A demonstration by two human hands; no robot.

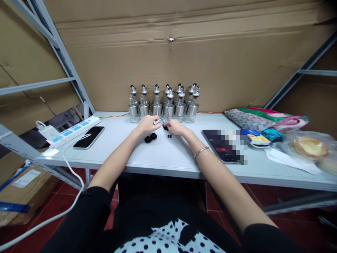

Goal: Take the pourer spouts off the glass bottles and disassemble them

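My left hand (149, 124) is closed around a silver pourer spout (157, 122), held just above the table in front of the bottles. Beside it, my right hand (174, 127) has its fingers drawn together at a cluster of small black parts (165, 128); whether one is pinched there is hard to see. Two more small black pieces (169, 136) lie nearer to me. Round black stoppers (150, 138) rest below my left hand. Behind both hands stand two rows of glass bottles with steel sleeves (168, 110). Many carry silver pourers with black tips; some front-left ones have bare necks.
A phone (89, 137) and a white power strip (75, 130) with a cable lie left. To the right are a larger phone or tablet (221, 146), snack packets (255, 137), a patterned bag (252, 118) and bagged round pastry (310, 147). Cardboard (184, 59) walls the back.
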